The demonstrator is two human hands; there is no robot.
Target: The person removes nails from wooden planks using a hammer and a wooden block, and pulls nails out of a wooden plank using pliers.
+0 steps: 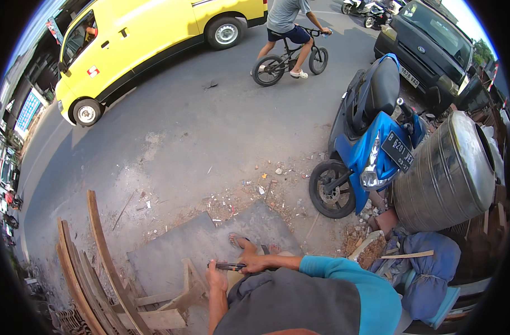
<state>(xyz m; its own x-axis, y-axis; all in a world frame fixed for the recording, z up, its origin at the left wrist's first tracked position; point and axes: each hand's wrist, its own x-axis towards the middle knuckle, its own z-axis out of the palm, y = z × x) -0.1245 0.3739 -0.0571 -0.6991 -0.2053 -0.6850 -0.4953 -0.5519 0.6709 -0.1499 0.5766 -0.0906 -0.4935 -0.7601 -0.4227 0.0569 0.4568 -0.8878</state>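
Between my two hands lies a slim black hand tool point(228, 267) with small yellowish marks, held level in front of my body. My left hand point(216, 277) is closed round its left end. On the other end my right hand point(255, 264) is closed too, its arm crossing in from the right in a blue sleeve. The tool's exact kind is too small to make out. Left of my hands stands a rough wooden frame point(179, 296), with several long curved wooden strips point(107, 257) beside it.
A grey board point(176, 245) lies on the ground ahead. To the right stand a blue motor scooter point(372, 145), a ribbed metal tank point(444, 173) and a blue bundle point(431, 268). Farther off are a yellow van point(137, 33), a cyclist point(288, 19) and a dark parked car point(428, 47).
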